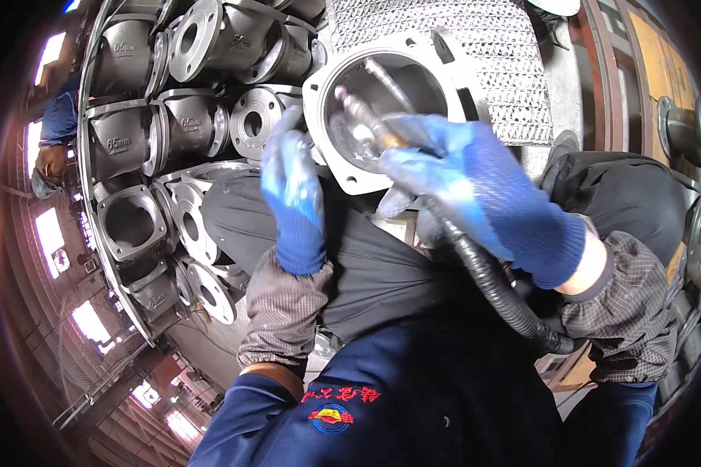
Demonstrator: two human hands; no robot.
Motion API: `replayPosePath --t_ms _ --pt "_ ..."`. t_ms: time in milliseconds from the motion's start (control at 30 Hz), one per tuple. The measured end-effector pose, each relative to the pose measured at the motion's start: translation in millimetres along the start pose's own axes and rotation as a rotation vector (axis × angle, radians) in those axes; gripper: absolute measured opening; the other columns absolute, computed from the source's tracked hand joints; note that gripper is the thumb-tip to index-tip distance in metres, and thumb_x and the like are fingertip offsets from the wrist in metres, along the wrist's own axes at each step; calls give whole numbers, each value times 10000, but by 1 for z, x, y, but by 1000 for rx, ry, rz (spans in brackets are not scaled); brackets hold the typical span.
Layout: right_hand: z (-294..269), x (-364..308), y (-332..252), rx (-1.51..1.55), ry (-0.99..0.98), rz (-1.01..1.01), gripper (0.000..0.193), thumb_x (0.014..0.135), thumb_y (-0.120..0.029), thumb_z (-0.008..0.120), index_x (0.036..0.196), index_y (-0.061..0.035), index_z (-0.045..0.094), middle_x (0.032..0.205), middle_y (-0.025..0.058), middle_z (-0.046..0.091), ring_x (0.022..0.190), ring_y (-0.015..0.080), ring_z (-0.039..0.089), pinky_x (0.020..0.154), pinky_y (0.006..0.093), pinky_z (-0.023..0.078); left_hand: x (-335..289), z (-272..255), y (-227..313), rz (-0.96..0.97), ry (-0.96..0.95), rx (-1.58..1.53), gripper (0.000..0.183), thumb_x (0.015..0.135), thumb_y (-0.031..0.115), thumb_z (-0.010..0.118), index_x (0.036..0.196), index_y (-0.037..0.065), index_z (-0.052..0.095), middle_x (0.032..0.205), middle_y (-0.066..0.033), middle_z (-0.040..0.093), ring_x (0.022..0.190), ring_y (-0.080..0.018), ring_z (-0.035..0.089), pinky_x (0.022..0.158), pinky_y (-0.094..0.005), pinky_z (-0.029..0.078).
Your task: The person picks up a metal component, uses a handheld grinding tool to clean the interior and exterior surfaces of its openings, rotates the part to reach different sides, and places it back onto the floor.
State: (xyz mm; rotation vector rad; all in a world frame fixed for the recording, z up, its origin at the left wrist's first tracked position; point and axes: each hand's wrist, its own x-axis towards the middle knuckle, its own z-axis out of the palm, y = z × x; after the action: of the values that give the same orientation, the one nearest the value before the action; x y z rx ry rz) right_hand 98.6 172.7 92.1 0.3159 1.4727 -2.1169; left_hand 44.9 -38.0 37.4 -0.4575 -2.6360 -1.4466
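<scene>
A grey cast-metal valve body (313,109) stands with its square-flanged round opening towards me, above my lap. My right hand (459,171), in a blue coated glove, is closed around a slim air grinder (378,127). Its pink rounded tip (340,93) is over the opening; whether it touches the metal I cannot tell. A black ribbed hose (487,276) runs from the tool down under my right forearm. My left hand (292,183), gloved alike and slightly blurred, grips the casting's left side, its fingers partly bent against the edge.
Several similar grey flanged castings (191,124) are stacked in a metal-edged crate on the left. A textured metal plate (514,70) lies behind the valve body. At the far left another person's arm (58,117) shows. A flanged pipe piece (681,132) is at the right edge.
</scene>
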Motion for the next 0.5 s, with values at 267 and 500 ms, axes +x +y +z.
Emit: replayPosePath --t_ms 267,500 --pt "-34 -26 31 -26 -368 -434 286 950 -224 487 1063 1 624 923 126 681 611 171 656 521 237 509 -55 -1 69 -565 -372 -1011 526 1024 328 285 1195 -121 498 1188 -230 578 1092 -274 570 982 -375 410" --pt "-19 -30 25 163 -401 384 362 931 -351 559 900 2 633 726 86 649 616 154 651 476 264 504 -45 30 73 -565 -527 -1141 534 1010 330 296 1179 -133 503 1212 -239 566 1110 -302 563 995 -380 416"
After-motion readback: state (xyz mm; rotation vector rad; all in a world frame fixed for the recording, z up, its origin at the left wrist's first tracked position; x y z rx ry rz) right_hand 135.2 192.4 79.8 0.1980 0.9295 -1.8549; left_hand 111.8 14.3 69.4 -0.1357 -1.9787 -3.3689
